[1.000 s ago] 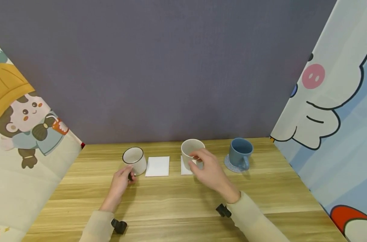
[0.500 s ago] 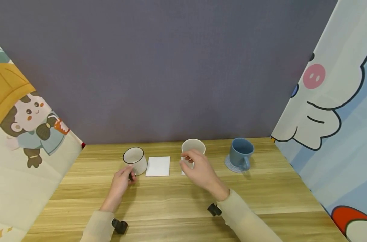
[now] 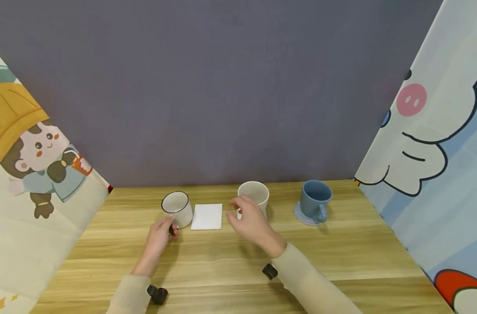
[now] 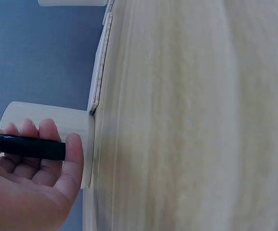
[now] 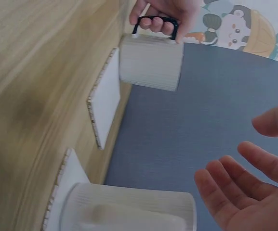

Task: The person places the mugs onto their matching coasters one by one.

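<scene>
My left hand (image 3: 158, 235) has its fingers curled through the black handle (image 4: 30, 147) of a white mug with a dark rim (image 3: 180, 214). That mug stands upright on the table, at the left side of a white square coaster (image 3: 207, 216). My right hand (image 3: 253, 223) is in the air in front of a plain white mug (image 3: 258, 192), fingers loosely bent and holding nothing. In the right wrist view a gap shows between this hand and the mug. The plain mug sits on a second square coaster (image 5: 67, 192), which my hand hides in the head view.
At the right, a blue mug (image 3: 314, 200) stands on a round blue-grey coaster (image 3: 301, 218). A grey panel (image 3: 230, 96) rises behind the wooden table (image 3: 207, 279). Printed cloths hang at both sides, the right one with a pig-nosed figure (image 3: 423, 144).
My right hand has moved left across the front of the plain white mug, toward the uncovered square coaster. The left hand keeps its grip on the dark-rimmed mug in the same place.
</scene>
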Demonstrator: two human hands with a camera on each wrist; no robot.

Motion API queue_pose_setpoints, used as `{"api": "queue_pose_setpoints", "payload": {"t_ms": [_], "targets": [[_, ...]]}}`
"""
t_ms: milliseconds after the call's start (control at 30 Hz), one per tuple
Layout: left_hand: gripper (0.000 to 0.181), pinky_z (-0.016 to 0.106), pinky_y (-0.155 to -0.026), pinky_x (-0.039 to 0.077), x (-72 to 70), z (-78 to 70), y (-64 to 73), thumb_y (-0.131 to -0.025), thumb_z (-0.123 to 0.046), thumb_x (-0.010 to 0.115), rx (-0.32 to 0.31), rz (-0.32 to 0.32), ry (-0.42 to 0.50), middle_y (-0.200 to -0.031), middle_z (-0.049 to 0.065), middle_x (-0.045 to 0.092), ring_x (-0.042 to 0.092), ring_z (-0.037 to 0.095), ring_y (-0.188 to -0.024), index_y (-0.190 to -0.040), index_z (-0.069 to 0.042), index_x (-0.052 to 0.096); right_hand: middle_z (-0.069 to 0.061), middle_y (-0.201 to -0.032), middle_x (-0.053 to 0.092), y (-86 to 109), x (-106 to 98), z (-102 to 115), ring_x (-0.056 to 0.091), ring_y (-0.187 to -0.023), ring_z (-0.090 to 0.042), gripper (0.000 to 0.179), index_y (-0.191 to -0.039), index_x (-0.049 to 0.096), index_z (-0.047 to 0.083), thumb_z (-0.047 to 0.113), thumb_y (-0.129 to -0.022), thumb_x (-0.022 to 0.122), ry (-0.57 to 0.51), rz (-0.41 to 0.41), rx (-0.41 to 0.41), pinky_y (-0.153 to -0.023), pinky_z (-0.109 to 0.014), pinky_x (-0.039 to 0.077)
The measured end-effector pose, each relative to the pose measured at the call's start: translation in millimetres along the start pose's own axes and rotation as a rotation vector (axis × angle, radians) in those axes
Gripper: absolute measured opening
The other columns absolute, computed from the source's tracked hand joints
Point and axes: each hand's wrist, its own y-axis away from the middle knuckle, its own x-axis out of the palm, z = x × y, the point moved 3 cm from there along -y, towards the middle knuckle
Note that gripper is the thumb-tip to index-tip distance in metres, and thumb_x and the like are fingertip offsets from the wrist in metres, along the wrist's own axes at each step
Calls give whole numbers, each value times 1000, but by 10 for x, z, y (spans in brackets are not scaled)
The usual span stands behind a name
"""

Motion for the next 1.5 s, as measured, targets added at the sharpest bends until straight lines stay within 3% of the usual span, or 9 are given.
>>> {"api": "queue_pose_setpoints", "payload": {"t_ms": [433,633,1000,1500], "targets": [[37,30,-70,55,5,-15,-1,-110,-23,45,7,-13,18,-76,4,55,59,17,-72,-86,3,57,-10,-111,68,-120,215,-90,65,-100,-31,26,-112,70,1,17,-92,70,8,51,58,-85,-40,55],[37,29,-69,55,7,-3,-4,-110,-22,44,2,-2,32,-76,4,54,58,16,-71,-84,1,56,-8,-113,68,-165,319,-124,66,-102,-27,28,-114,70,3,19,-92,69,7,72,101,-87,-39,55],[37,30,-71,56,7,19,-31,-110,-22,44,-2,-5,31,-76,3,55,58,16,-72,-84,1,56,-11,-121,67,-244,487,-173,62,-114,-28,35,-121,69,4,26,-93,66,115,128,154,-96,-46,51],[39,32,-73,56,12,-7,-4,-110,-27,44,-15,1,17,-78,5,56,59,18,-75,-85,1,56,-15,-130,64,-248,711,-347,57,-125,-33,36,-123,68,3,24,-93,67,119,223,228,-107,-47,45]]}}
